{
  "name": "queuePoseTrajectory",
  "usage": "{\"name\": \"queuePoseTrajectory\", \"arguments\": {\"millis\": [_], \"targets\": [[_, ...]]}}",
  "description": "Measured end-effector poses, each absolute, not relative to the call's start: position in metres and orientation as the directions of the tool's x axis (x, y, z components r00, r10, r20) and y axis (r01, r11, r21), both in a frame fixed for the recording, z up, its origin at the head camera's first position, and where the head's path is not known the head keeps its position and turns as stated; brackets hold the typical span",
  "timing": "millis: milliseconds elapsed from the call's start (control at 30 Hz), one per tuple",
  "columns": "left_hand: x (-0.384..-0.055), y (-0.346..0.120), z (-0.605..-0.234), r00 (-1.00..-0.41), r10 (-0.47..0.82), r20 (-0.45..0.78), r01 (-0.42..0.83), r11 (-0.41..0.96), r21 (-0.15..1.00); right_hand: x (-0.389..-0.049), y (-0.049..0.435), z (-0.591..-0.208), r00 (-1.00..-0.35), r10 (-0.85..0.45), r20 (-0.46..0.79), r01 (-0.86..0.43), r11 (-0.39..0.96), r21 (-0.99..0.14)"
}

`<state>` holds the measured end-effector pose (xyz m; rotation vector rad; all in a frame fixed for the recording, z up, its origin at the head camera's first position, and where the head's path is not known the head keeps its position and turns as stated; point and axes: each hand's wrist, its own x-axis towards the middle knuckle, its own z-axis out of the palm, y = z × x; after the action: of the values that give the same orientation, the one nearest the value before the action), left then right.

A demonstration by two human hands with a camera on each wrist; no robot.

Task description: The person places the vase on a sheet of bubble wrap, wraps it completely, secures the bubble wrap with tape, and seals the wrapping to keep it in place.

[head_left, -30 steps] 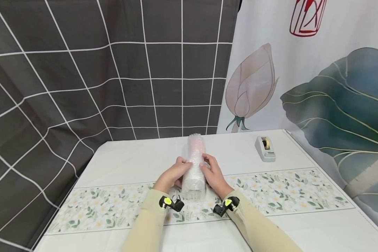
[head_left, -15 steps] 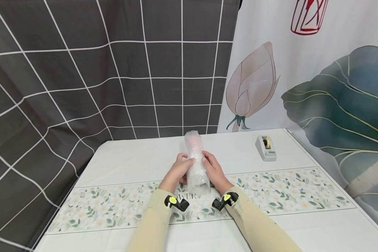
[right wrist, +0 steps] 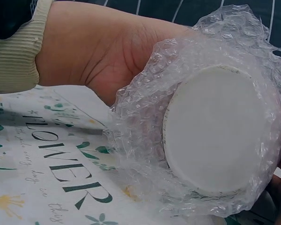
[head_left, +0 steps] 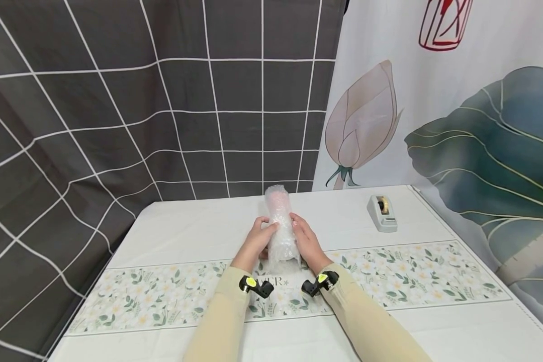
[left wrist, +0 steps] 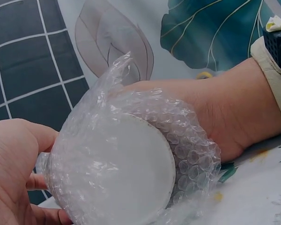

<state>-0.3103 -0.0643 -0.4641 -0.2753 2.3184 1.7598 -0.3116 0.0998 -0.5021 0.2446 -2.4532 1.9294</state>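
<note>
A cylinder wrapped in bubble wrap is held between both hands over the middle of the table, pinkish toward its far end. My left hand grips its left side, thumb on top and fingers curled underneath. On the opposite side my right hand holds it, its fingers partly hidden behind the wrap. In both wrist views, the cylinder's flat white round end shows through the near opening, with loose bubble wrap sticking out past its rim.
A grey tape dispenser with a yellowish roll stands at the back right of the table. The white tablecloth has a floral band across it. A dark checked curtain and a lotus-print curtain hang behind.
The wrapped cylinder has shifted slightly away from me, its near end uncovering more of the printed lettering on the cloth. Both hands have moved with it and stay on its sides.
</note>
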Motion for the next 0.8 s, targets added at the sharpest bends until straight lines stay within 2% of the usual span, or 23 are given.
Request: {"name": "queuePoseTrajectory", "arguments": {"millis": [533, 800], "targets": [[-0.310, -0.069, -0.468, -0.960, -0.010, -0.279, -0.273, 0.238, 0.932, -0.314, 0.098, -0.501, -0.992, -0.090, 0.091, -0.105, 0.169, -0.980], [-0.309, -0.073, -0.464, -0.958, -0.003, -0.288, -0.281, 0.225, 0.933, -0.323, 0.107, -0.503, -0.988, -0.105, 0.110, -0.115, 0.046, -0.992]]}}
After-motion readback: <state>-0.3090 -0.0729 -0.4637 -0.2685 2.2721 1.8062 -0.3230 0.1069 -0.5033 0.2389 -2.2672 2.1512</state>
